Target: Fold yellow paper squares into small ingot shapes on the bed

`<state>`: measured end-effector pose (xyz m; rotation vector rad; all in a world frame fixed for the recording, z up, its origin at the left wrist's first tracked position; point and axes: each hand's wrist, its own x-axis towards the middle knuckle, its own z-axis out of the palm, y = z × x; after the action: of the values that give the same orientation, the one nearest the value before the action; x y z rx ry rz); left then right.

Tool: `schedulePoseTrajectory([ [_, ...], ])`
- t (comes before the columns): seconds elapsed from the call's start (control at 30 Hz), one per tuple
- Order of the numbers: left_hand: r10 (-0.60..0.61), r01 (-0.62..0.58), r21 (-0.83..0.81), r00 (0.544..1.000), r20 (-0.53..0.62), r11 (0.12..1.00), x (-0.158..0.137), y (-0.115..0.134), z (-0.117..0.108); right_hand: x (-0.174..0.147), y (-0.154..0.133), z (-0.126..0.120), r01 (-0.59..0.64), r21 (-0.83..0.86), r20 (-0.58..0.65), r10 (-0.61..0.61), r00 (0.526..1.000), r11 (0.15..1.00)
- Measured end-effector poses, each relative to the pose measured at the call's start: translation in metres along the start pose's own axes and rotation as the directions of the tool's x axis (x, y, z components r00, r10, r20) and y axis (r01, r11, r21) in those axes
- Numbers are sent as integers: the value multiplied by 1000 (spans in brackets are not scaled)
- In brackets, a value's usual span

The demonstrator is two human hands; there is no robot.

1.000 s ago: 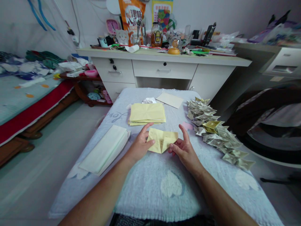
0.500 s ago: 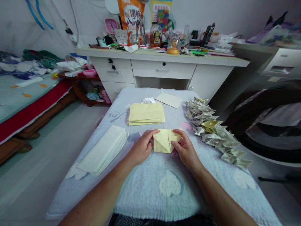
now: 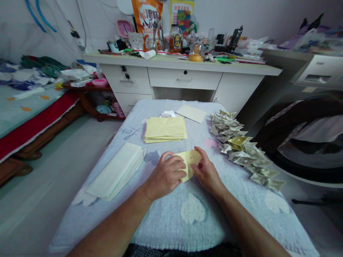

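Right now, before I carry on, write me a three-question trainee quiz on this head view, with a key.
1. True or false: the left hand and the right hand both touch the creased yellow paper sheet.

2. Which of these lies nearest the white drawer desk? A, the flat yellow paper stack; B, the flat cream rectangular sheet; C, the long pale-white paper bundle.

3. Fill in: the many folded grey paper pieces lie on the person's ____ side.

Key: 1 true; 2 B; 3 right.
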<state>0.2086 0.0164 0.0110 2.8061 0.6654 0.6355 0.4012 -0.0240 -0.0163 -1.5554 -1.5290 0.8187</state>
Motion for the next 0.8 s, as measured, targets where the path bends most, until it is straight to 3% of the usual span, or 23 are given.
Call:
schedulePoseTrajectory([
  [0.2, 22, -11, -81, 991, 134, 997, 0, 0, 11, 1, 2, 0, 78, -205, 15, -77, 997, 976],
  [0.4, -95, 129, -197, 981, 172, 972, 1, -1, 16, 4, 5, -4, 194, -429, -21, -225, 974, 882],
  [0.57, -271, 309, -231, 945, 183, 922, 2, -2, 16, 2, 1, -10, 255, -443, 148, -211, 966, 859],
  [0.8, -359, 377, -188, 925, 123, 907, 2, -3, 20, -4, -7, -17, 270, -410, 266, -169, 949, 871],
])
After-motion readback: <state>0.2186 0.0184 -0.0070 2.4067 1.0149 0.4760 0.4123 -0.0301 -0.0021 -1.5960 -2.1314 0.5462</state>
